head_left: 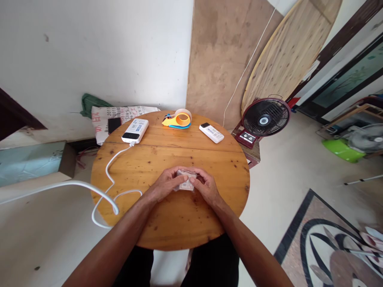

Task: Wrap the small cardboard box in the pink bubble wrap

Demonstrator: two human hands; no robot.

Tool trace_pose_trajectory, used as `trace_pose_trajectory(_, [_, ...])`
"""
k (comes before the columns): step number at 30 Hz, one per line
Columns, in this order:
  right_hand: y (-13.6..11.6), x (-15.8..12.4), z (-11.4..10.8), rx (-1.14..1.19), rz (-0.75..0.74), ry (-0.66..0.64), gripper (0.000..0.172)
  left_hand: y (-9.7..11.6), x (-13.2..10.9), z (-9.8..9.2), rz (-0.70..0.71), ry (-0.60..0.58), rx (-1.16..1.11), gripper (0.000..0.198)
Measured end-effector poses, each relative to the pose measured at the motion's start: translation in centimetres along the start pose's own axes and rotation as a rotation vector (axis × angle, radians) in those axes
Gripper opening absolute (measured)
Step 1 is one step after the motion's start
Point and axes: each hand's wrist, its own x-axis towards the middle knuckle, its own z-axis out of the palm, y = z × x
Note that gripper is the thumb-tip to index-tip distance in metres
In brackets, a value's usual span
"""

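A small pale packet in clear plastic wrap (187,184) is held between both hands near the middle of the round wooden table (167,223). My left hand (168,182) grips its left side, thumb lying on the top face. On the right side, my right hand (206,185) holds it with the thumb also pressed on the top. The fingers curl round the far edge, partly hidden. Print shows on the packet but is too small to read.
Along the table's far side are a white power bank (135,130) with a white cable (108,167), an orange tape dispenser (178,118) and a white remote-like device (211,132). A fan (263,119) stands right of the table, and a wall lies behind.
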Motion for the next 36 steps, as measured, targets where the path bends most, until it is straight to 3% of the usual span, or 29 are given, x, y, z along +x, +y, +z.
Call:
trace_pose_trajectory(6, [-0.67,-0.07,0.03,-0.145,-0.122,0.041,0.024,0.36,-0.2,0.2,0.013,0.018,0.095,0.041])
trace_pose_trajectory(26, [-0.93,-0.43,0.17,-0.331,-0.309,0.065,0.025,0.15,-0.04,-0.16,0.077,-0.035,0.17,0.033])
trace_pose_trajectory(36, [-0.74,-0.88,-0.11,-0.64,-0.383,0.046,0.035,0.18,-0.06,-0.26,-0.021,-0.016,-0.005,0.043])
